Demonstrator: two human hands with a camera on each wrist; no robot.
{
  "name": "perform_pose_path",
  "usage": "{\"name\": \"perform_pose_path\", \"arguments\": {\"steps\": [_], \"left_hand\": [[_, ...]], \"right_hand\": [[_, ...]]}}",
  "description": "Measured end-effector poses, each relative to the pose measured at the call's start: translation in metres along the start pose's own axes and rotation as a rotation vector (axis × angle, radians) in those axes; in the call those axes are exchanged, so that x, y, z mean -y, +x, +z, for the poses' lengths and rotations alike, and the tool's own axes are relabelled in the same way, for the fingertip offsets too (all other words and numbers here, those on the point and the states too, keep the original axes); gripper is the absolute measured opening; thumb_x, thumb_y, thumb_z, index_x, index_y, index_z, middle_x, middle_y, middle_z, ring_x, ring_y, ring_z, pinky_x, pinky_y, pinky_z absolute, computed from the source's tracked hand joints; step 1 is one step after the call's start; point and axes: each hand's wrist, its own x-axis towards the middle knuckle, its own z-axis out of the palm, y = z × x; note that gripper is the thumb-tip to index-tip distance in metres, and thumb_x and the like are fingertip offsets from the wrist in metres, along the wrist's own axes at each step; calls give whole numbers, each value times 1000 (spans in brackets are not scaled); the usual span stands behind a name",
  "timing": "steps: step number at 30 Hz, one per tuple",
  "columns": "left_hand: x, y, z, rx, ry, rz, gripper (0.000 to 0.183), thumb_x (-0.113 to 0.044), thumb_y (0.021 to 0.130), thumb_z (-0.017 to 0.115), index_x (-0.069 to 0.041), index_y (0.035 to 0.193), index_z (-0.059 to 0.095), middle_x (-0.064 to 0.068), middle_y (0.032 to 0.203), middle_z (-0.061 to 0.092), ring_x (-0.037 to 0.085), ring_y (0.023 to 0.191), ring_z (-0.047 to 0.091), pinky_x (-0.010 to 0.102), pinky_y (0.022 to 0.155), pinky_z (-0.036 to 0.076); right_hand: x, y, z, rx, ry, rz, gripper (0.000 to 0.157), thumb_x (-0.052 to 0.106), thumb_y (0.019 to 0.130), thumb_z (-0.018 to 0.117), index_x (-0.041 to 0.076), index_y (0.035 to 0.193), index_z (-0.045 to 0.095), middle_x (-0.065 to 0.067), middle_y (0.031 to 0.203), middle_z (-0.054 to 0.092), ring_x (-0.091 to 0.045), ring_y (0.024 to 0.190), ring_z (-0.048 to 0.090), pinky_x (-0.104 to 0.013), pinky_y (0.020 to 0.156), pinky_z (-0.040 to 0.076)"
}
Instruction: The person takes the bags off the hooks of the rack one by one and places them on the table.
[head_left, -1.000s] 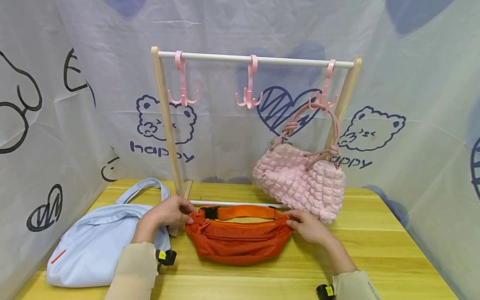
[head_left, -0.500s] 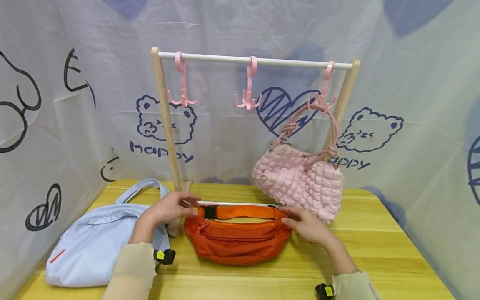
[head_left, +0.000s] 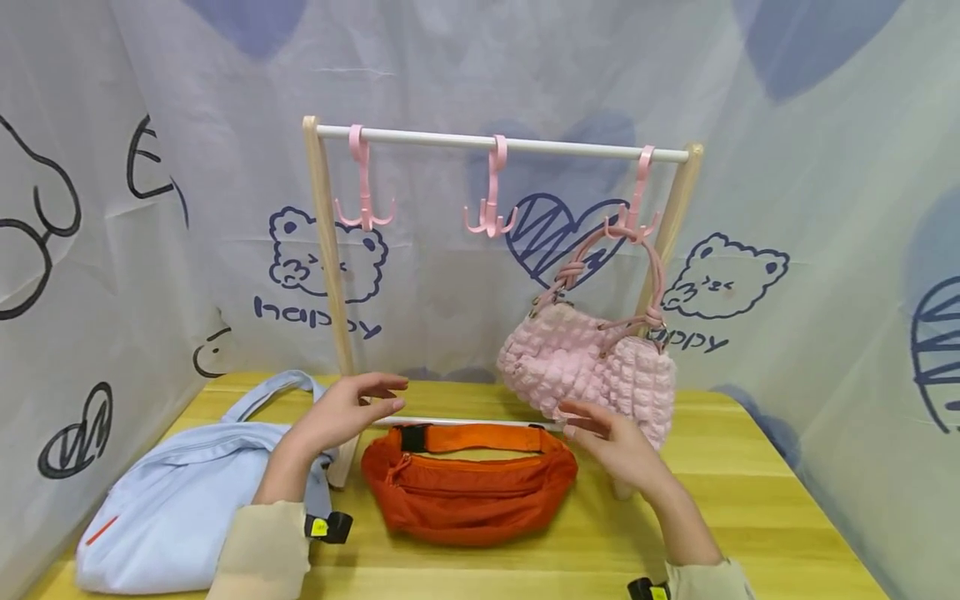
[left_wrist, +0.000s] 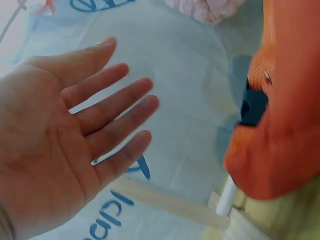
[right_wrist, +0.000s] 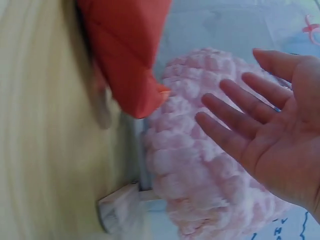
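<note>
An orange-red waist bag (head_left: 468, 500) with a black buckle (head_left: 413, 438) lies on the wooden table, its strap toward the rack. Above its left end hovers my left hand (head_left: 347, 417), fingers spread and holding nothing; the left wrist view shows the bare palm (left_wrist: 55, 130) apart from the bag. My right hand (head_left: 618, 446) is raised by the bag's right end, also with nothing in it, and overlaps the pink puffy handbag (head_left: 570, 358) in the head view. That handbag hangs by its handle from the right pink hook (head_left: 633, 221).
A rack with a white rail (head_left: 427, 139) and wooden posts stands at the back. The left hook (head_left: 366, 212) and middle hook (head_left: 491, 217) on it carry no bag. A light blue bag (head_left: 187, 508) lies at the left, partly behind my left forearm.
Both hands have let go of the waist bag's ends and lifted away from it. The bag stays on the table. The head view has tilted slightly upward.
</note>
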Motion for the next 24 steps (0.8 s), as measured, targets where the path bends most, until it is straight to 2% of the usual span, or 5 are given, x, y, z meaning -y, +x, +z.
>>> {"name": "perform_pose_path", "arguments": {"steps": [4,8,13,16,24], "left_hand": [[-12,5,5,-58,-15,59,41,-31,103,68,-13,140,66,8,135,69,27,115,67,44,96,55],[-26,13,12,-130,-48,125,41,-30,103,68,-15,141,65,6,136,68,27,114,67,45,95,55],[-49,25,20,-231,-118,182,43,-30,103,68,-20,145,63,5,140,65,28,122,63,47,98,54],[-63,36,25,-267,-165,252,44,-26,104,67,-19,147,60,6,145,62,28,128,60,50,101,52],[-98,68,38,-335,-231,432,45,-15,104,66,-11,148,58,5,156,51,27,136,53,54,106,47]], "right_hand": [[9,-2,-4,-72,81,-51,49,16,104,65,4,151,53,-20,149,56,-40,134,57,-32,103,52],[23,-3,-11,-164,126,-150,50,13,104,64,4,152,52,-17,153,53,-38,136,55,-19,99,50],[42,-4,-22,-256,160,-276,51,3,104,62,2,153,49,-19,154,52,-24,136,57,-19,101,49],[53,-2,-30,-300,158,-341,54,-3,103,60,3,155,47,-18,154,51,-16,135,57,-20,103,49],[93,8,-54,-459,97,-440,52,-2,103,59,11,153,52,-9,154,55,-17,136,56,-24,108,47]]}}
